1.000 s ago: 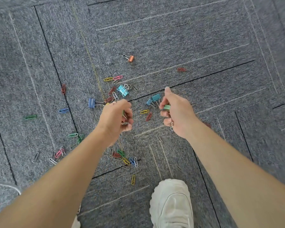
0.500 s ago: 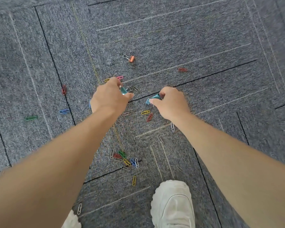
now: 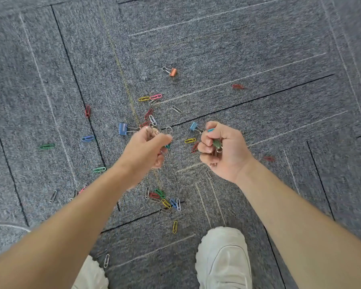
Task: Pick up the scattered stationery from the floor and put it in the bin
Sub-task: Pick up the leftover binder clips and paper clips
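Observation:
Coloured paper clips and binder clips lie scattered on the grey carpet. My left hand [image 3: 147, 150] is curled round several clips, a teal binder clip showing between its fingers. My right hand [image 3: 223, 149] grips a green binder clip and a teal one, wire handles sticking out of the fist. A dark blue binder clip [image 3: 123, 128] lies just left of my left hand. A light blue binder clip [image 3: 193, 126] sits by my right thumb. An orange binder clip [image 3: 172, 71] lies farther off. No bin is in view.
A cluster of paper clips [image 3: 165, 200] lies between my forearms. Single clips lie to the left, green [image 3: 47, 146], blue [image 3: 88, 138] and red [image 3: 87, 111]. My white shoes [image 3: 223, 259] stand at the bottom edge. Black seams cross the carpet tiles.
Both hands have drawn back from the floor toward me, each holding a teal binder clip it took from the carpet. One light blue binder clip stays by my right hand.

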Motion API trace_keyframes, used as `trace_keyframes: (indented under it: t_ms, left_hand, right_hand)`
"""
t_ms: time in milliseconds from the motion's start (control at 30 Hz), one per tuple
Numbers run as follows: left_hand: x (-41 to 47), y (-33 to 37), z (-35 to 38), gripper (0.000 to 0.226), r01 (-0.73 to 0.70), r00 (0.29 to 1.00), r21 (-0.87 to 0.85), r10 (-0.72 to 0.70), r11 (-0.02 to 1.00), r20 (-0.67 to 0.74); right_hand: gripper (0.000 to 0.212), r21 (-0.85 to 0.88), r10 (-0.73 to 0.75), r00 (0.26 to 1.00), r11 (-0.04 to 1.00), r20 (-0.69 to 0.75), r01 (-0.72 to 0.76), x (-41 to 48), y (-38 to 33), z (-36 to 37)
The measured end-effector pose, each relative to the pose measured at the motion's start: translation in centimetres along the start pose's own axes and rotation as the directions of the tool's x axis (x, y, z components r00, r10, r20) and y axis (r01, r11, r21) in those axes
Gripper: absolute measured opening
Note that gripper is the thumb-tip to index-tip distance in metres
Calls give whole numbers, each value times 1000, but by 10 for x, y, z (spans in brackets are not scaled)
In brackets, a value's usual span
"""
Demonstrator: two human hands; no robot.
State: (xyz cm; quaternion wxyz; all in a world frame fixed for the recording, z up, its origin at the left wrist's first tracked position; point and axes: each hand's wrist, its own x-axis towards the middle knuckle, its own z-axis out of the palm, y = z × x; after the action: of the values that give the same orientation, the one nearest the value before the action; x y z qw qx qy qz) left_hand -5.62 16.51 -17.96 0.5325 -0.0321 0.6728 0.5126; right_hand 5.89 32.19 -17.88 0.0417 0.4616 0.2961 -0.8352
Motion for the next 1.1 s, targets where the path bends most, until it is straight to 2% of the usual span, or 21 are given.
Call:
trace_keyframes:
  t_ms: [100,200,267,333,400,500,600,667,700,733,800,833,867,933,1000,1100]
  left_hand:
    - [-7,-10,7,16,45,997,-121,-37,992,67]
    - [-9,-18,10,25,74,996,-214,-59,974,73]
    - [-11,-22,9,39,91,993,-236,-71,968,91]
    - [-13,-23,6,44,99,987,-269,-60,958,149]
    - [-15,-23,2,37,133,973,-340,-57,931,225]
    - [-15,-24,-4,19,171,957,-401,-54,900,286]
    - [-15,-22,-8,28,196,964,-422,-95,885,249]
    - [-14,-21,-9,35,208,974,-424,-147,881,171]
    - [-13,-19,-9,35,208,977,-410,-172,888,124]
    - [-13,-17,-9,34,201,980,-382,-187,902,75]
    - [-11,-13,-11,31,166,982,-277,-184,947,-40]
    - [-9,-12,-13,31,134,982,-205,-157,970,-102]
    - [-7,-12,-16,31,90,980,-107,-107,990,-166]
    - [-1,-12,-26,26,-6,954,161,54,987,-294]
    - [2,-10,-37,23,-53,887,397,226,916,-402]
    - [6,-5,-51,36,-16,798,577,358,817,-484]
  right_hand:
    - [32,-20,2,1000,1000,5,-2,0,4,2]
    - [21,-33,-24,999,999,23,25,1,5,5]
    - [14,0,-62,997,998,37,62,1,2,7]
    - [20,59,-79,996,995,49,76,3,-3,8]
    - [27,70,-72,997,995,35,70,5,-7,11]
    - [27,-24,-34,999,999,-8,34,10,-11,13]
    - [22,-173,-24,998,985,-56,14,15,-12,14]
    - [19,-337,-83,988,941,-129,35,19,-11,15]
    - [19,-477,-151,974,878,-169,54,20,-11,16]
    - [18,-656,-249,950,752,-191,65,22,-10,16]
    - [21,-934,-440,888,355,-135,34,27,-9,15]
    - [24,-980,-482,870,198,-100,-2,29,-9,14]
    - [28,-993,-494,864,109,-97,-49,30,-9,14]
    - [34,-991,-487,863,40,-131,-127,35,-9,15]
    - [32,-986,-482,862,25,-155,-163,40,-10,17]
    - [29,-988,-453,880,15,-143,-153,44,-15,21]
